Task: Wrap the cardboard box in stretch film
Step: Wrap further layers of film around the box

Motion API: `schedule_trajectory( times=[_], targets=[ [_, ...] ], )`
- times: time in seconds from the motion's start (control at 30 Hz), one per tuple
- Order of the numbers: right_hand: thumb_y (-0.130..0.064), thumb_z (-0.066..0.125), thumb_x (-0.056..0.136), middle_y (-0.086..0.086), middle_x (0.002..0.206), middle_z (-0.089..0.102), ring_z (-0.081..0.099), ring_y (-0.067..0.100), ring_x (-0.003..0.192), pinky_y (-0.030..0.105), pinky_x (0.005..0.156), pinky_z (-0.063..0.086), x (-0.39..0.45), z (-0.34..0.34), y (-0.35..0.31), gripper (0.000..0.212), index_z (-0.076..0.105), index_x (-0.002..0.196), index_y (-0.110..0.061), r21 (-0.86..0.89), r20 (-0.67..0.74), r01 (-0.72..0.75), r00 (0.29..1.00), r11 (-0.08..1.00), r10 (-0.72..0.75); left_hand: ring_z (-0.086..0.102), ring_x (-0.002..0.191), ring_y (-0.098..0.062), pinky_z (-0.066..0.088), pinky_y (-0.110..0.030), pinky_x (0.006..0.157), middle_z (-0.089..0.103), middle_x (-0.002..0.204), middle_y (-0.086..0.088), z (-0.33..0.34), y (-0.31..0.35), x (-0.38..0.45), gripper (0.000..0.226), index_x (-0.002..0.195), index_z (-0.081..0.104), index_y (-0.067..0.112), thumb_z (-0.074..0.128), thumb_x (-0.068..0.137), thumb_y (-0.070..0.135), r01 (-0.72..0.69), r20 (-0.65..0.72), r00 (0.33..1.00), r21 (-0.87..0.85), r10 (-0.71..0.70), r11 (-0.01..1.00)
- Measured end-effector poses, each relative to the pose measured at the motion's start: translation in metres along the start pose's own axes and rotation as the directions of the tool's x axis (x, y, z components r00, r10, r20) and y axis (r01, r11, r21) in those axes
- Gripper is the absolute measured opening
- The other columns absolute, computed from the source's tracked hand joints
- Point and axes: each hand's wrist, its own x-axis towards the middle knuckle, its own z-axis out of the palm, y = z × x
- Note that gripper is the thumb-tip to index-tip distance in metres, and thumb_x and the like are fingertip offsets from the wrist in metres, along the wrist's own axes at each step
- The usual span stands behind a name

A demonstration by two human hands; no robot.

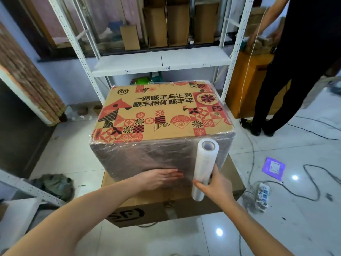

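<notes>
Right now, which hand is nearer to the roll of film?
Right. The right hand grips the roll of film near its lower end; the left hand lies flat on the box side, left of it.

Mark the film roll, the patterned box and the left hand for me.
film roll (203,167): head view, mid-length of the roll.
patterned box (162,108): head view, printed top face.
left hand (162,177): head view, back of the hand.

Wrapped cardboard box (162,115) sits on a flat brown box (184,206) on the tiled floor (258,228); power strip (263,194) at 3 o'clock.
</notes>
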Motion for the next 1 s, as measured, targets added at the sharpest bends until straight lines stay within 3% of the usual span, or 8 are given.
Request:
schedule_trajectory(
  times=[0.13,0.3,0.37,0.47,0.57,0.7,0.83,1.0],
  targets=[
    [-0.051,0.077,0.069,-0.002,0.124,0.060,0.060,0.020,0.110,0.037,0.089,0.053,0.001,0.001,0.000,0.076,0.038,0.129,-0.025,0.049,0.011,-0.013,1.000,0.999,0.013,-0.017,0.140,-0.043,-0.017,-0.056,0.110,-0.009,0.157,-0.018,0.004,0.000,0.004,0.067,0.148,0.015,0.008,0.044,0.094,0.034,-0.086,0.086,0.994,0.194,0.070,0.977],
    [-0.051,0.078,0.067,-0.002,0.124,0.060,0.060,0.020,0.109,0.037,0.087,0.054,0.004,0.000,0.002,0.080,0.037,0.132,-0.026,0.079,0.008,-0.017,1.000,0.997,0.016,0.001,0.144,-0.039,-0.021,-0.064,0.105,0.010,0.158,-0.013,-0.006,-0.011,0.006,0.061,0.146,0.035,0.013,0.051,0.090,0.031,0.012,0.009,1.000,0.106,-0.013,0.994],
    [-0.052,0.078,0.066,-0.002,0.125,0.060,0.061,0.020,0.108,0.037,0.086,0.054,0.004,0.001,0.002,0.083,0.036,0.133,-0.025,0.074,0.017,-0.016,1.000,0.997,0.014,-0.007,0.143,-0.042,-0.019,-0.060,0.109,0.008,0.158,-0.014,-0.008,-0.025,0.003,0.062,0.147,0.032,0.013,0.050,0.090,0.030,0.101,-0.076,0.993,0.107,-0.093,0.989],
    [-0.057,0.078,0.065,-0.004,0.125,0.060,0.062,0.019,0.108,0.037,0.086,0.055,0.002,0.004,0.004,0.084,0.036,0.132,-0.026,0.066,0.023,-0.022,1.000,0.998,0.021,-0.022,0.137,-0.045,-0.021,-0.057,0.109,-0.004,0.157,-0.018,-0.005,-0.045,-0.004,0.061,0.146,0.028,0.009,0.044,0.091,0.031,0.111,-0.109,0.989,0.142,-0.096,0.984],
    [-0.056,0.077,0.067,-0.003,0.122,0.061,0.062,0.018,0.105,0.032,0.082,0.054,0.003,0.005,0.005,0.082,0.036,0.130,-0.025,0.022,0.027,-0.015,1.000,1.000,0.015,-0.016,0.141,-0.041,-0.020,-0.056,0.111,-0.004,0.157,-0.018,-0.005,-0.051,-0.002,0.057,0.144,0.034,0.009,0.041,0.093,0.033,0.091,-0.092,0.993,0.159,-0.077,0.983],
    [-0.052,0.077,0.069,-0.001,0.121,0.060,0.063,0.020,0.103,0.034,0.080,0.054,0.008,0.004,0.003,0.080,0.034,0.130,-0.023,0.051,0.004,-0.040,0.999,0.998,0.040,0.007,0.146,-0.025,-0.017,-0.050,0.114,0.020,0.157,-0.007,-0.015,-0.064,-0.003,0.053,0.140,0.043,0.012,0.045,0.092,0.034,0.186,-0.132,0.973,-0.028,-0.188,0.982],
    [-0.053,0.078,0.067,-0.001,0.121,0.061,0.063,0.019,0.102,0.034,0.080,0.055,0.006,0.007,0.003,0.080,0.036,0.128,-0.023,0.051,0.006,-0.021,1.000,0.998,0.021,-0.001,0.146,-0.031,-0.005,-0.047,0.118,0.007,0.158,-0.013,-0.024,-0.077,-0.018,0.064,0.148,0.021,0.001,0.034,0.097,0.037,0.362,-0.197,0.907,-0.083,-0.371,0.929],
    [-0.051,0.079,0.066,-0.001,0.124,0.058,0.061,0.019,0.107,0.037,0.085,0.054,-0.002,0.013,0.004,0.082,0.035,0.129,-0.024,0.111,0.017,-0.042,0.999,0.993,0.040,0.001,0.146,-0.027,-0.010,-0.046,0.117,-0.003,0.156,-0.015,-0.026,-0.088,-0.022,0.078,0.147,-0.003,-0.008,0.028,0.097,0.043,0.430,-0.173,0.888,-0.011,-0.426,0.903]
  ],
)
